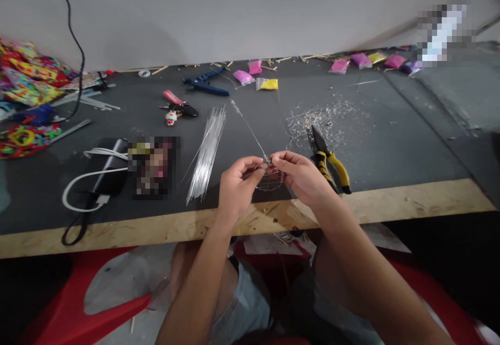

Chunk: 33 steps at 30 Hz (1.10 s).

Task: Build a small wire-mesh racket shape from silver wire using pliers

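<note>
A dark tabletop (406,157), edged along its front with a pale wooden strip (414,196), is spread across the frame. Metal clippings (332,121) are scattered right of centre — yellow-and-black pliers (341,172) are laid at their lower edge. Straight wires (206,157) are bundled left of centre. A blue hand tool (213,88) and small sachets (269,84) are set at upper middle; bright packets (33,74) are heaped upper left.

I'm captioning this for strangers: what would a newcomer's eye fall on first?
Likely the left hand and right hand, pinching a small wire mesh piece near the wooden edge. Next come the yellow-and-black pliers just right of them and the brightly coloured heap at far left.
</note>
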Motion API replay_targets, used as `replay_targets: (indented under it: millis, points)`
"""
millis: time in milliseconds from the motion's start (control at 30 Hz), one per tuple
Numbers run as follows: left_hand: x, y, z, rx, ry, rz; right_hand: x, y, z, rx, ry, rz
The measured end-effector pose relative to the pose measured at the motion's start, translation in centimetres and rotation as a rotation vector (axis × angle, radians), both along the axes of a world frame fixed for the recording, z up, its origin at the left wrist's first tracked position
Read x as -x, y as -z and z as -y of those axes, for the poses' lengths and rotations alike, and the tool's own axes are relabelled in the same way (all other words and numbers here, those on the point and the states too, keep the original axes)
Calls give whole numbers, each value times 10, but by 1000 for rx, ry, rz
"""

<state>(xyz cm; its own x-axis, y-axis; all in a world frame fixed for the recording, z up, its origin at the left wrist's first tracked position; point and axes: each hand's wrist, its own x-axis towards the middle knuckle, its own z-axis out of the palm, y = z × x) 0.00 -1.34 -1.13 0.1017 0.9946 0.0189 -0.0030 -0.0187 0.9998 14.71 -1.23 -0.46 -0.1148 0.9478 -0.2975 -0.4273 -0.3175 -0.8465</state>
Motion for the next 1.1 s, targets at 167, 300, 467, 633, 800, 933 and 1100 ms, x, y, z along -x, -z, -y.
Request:
replay_targets:
  millis: [167,300,467,633,800,933,1100]
  points:
    - [-2,0,2,-2,-36,5,0,-2,1,5,3,41]
    - [-4,0,3,-1,-52,15,-1,-3,2,9,-11,33]
    - [-6,-2,5,-9,-68,26,-2,-2,2,-12,-25,29]
    - [-8,-4,7,-38,-84,19,-1,-1,3,-30,-27,66]
    - [-9,-4,7,-88,-133,-66,0,-1,3,-89,-27,127]
    - [-7,-1,8,-109,-156,-153,1,-2,3,-136,-12,217]
    - [-2,2,5,-206,-142,-254,-1,-1,1,-154,-19,335]
